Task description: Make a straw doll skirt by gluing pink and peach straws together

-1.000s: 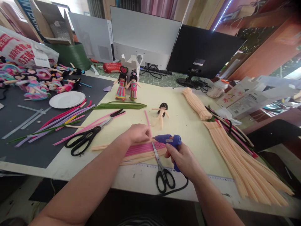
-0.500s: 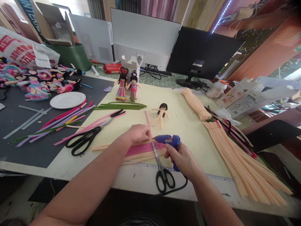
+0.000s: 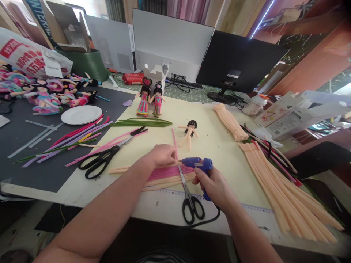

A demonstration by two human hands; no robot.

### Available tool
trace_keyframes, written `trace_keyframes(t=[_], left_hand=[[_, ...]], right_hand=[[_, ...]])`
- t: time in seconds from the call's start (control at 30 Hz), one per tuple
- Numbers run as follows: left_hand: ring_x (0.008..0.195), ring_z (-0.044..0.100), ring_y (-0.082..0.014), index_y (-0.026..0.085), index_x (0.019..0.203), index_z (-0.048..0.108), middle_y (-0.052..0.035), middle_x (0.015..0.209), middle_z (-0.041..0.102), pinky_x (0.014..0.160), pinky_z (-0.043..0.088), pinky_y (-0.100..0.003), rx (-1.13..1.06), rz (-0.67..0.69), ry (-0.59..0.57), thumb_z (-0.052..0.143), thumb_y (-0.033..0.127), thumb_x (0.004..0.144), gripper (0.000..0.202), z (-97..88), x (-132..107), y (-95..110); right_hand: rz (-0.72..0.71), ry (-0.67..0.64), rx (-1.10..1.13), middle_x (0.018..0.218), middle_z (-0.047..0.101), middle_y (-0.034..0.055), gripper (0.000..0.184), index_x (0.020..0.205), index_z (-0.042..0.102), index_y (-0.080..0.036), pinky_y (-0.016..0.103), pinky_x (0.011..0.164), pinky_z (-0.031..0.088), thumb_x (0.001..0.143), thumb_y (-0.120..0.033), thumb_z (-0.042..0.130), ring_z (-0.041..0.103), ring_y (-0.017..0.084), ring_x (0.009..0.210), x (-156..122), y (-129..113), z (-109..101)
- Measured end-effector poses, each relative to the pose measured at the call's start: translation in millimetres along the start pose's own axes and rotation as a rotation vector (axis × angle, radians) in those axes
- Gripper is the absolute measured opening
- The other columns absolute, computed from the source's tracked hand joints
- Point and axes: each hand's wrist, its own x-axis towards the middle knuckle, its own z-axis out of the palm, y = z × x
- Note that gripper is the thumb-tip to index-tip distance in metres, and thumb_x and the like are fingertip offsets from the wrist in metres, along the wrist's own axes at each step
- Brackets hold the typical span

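Right hand [image 3: 216, 186] clenched round glue gun [image 3: 196, 163], nozzle at left fingertips, left hand [image 3: 161, 155] pinching stem [image 3: 174, 140] over strips [image 3: 164, 172], scissors [image 3: 189, 199] between wrists, bucket [image 3: 87, 64] far beyond left hand holds box [image 3: 68, 29]

two scissors [image 3: 100, 160] [image 3: 189, 199], two dressed dolls [image 3: 144, 103] [image 3: 158, 102], one bare doll [image 3: 189, 132], one glue gun [image 3: 196, 163]

The glue gun [image 3: 196, 163] lies right of the stems [image 3: 164, 174], scissors [image 3: 189, 197] just before it, a doll [image 3: 189, 129] behind, a plate [image 3: 81, 114] far left.

bare mat [image 3: 216, 146] beyond glue gun [image 3: 196, 163]; scissors [image 3: 189, 197] and doll [image 3: 189, 130] nearby
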Motion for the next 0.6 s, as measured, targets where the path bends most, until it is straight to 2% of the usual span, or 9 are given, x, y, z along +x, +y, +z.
trace_keyframes(t=[0.2, 0.4, 0.6], left_hand=[[0.068, 0.060, -0.0150, 0.023, 0.074, 0.069, 0.0006, 0.073, 0.069, 0.055, 0.035, -0.023, 0.018, 0.006, 0.010, 0.062, 0.027, 0.065, 0.013, 1.9, 1.8, -1.9], [0.065, 0.059, -0.0145, 0.023, 0.073, 0.067, 0.0013, 0.071, 0.068, 0.053, 0.033, -0.023, 0.041, 0.034, 0.021, 0.059, 0.027, 0.065, 0.013, 4.9, 4.4, -6.0], [0.066, 0.059, -0.0145, 0.022, 0.073, 0.067, 0.0010, 0.072, 0.068, 0.054, 0.034, -0.023, 0.020, 0.019, 0.017, 0.060, 0.026, 0.064, 0.012, 2.4, 1.8, -3.2]], right_hand=[[0.011, -0.012, -0.010, 0.066, 0.062, 0.0016, 0.029, 0.083, 0.058, -0.015, 0.022, 0.043, 0.041, 0.083, -0.043, 0.050, 0.048, 0.009, 0.048, 0.0, -1.2, 0.0], [0.013, -0.003, -0.057, 0.060, 0.057, -0.0016, 0.030, 0.085, 0.056, -0.016, 0.023, 0.042, 0.040, 0.083, -0.046, 0.051, 0.047, 0.010, 0.047, 0.5, -0.5, 0.4], [-0.023, -0.020, -0.048, 0.063, 0.058, 0.0001, 0.032, 0.078, 0.060, -0.015, 0.023, 0.045, 0.039, 0.084, -0.045, 0.051, 0.047, 0.009, 0.049, -0.8, 1.5, -1.2]])
